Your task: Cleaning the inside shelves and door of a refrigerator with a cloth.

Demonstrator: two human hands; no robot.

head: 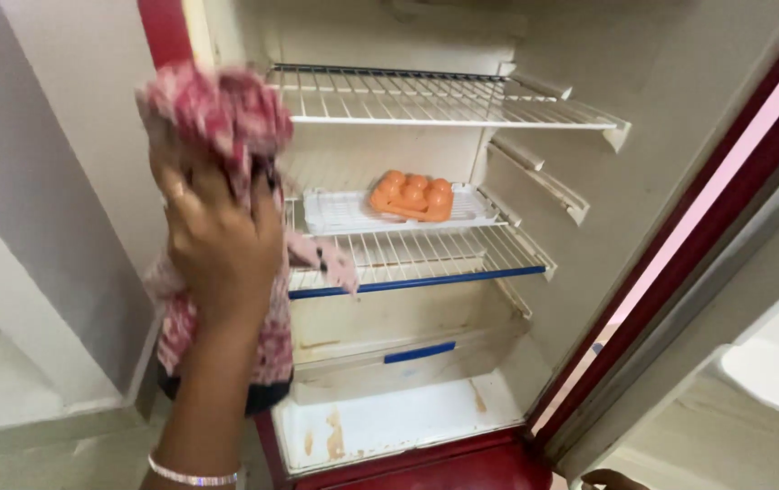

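Open fridge (680, 82) fills the frame, red door edge running down the right side, pale wall at left. Left hand (222, 240) at centre left, raised, grip clamped on a red-and-white patterned cloth (217, 113), pressing it against the fridge's left front edge; cloth bunches above the fingers and hangs down below the wrist. Silver bangle (194, 476) on that arm at bottom left. Right hand (612, 479) barely shows at the bottom right edge, only a sliver of it, grip state cannot tell. Inside: white wire shelf (444, 100) at the top, second wire shelf (435, 254) with blue front trim at centre, carrying a white tray (340, 210) with an orange egg holder (412, 197) on it. Drawer with blue handle (418, 352) below; stained fridge floor (389, 422) at lower centre.
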